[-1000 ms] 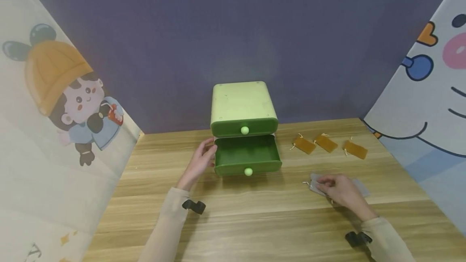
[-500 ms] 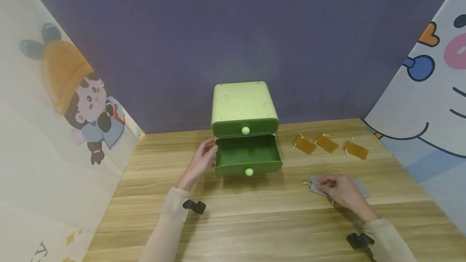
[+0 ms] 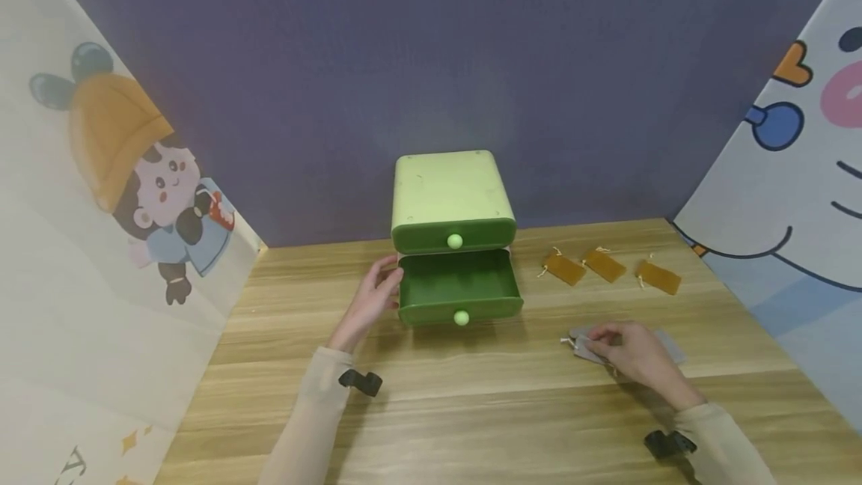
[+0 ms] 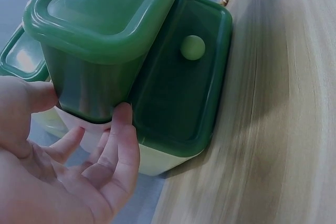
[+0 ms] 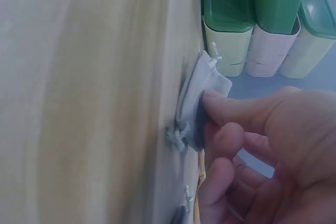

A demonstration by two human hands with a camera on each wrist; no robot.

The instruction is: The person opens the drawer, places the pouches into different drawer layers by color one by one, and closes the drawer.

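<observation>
My left hand (image 3: 369, 304) rests at the left side of a small light-green cabinet (image 3: 451, 185). Its middle drawer (image 3: 460, 287), dark green with a pale round knob, is pulled out and holds nothing. In the left wrist view, thumb and fingertips touch that drawer's side and the pink casing (image 4: 94, 135) around it, loosely bent. On the right, my right hand (image 3: 636, 354) pinches a grey drawstring pouch (image 5: 202, 90) between thumb and index finger, close over the wooden table. More grey cloth (image 3: 670, 346) shows beyond the hand, and the palm side hides the rest.
Three orange-brown drawstring pouches (image 3: 604, 265) lie in a row at the back right of the wooden table (image 3: 471, 403). The cabinet's top drawer (image 3: 431, 236) and bottom drawer (image 4: 178, 93) are closed. A dark blue panel (image 3: 323, 96) stands behind, with printed sheets on both sides.
The grey pouch's near-left end has shifted and bent up slightly under my right fingers. Both hands otherwise keep almost the same place.
</observation>
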